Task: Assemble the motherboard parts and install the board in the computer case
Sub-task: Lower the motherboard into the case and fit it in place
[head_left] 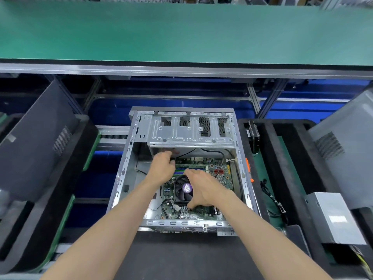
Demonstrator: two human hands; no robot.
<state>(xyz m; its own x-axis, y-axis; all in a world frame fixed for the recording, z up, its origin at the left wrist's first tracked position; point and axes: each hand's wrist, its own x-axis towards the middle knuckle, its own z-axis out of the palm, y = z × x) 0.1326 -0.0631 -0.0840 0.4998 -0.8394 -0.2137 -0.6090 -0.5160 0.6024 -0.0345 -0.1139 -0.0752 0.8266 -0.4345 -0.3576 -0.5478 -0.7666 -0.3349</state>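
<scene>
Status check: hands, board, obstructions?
Left hand at green motherboard's far edge, right hand gripping black cooler fan. Board inside open grey metal case. Black cable over board.

Both your arms reach forward and down, bare to the elbow. Your left hand (162,166) curls its fingers; your right hand (203,187) spreads wide, thumb tucked under.

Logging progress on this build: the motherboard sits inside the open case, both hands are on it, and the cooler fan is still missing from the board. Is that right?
One thing is wrong: the fan is already on the motherboard, under the right hand. The head view shows it. The rest holds: the board lies in the open case, the left hand at its far edge.
</scene>
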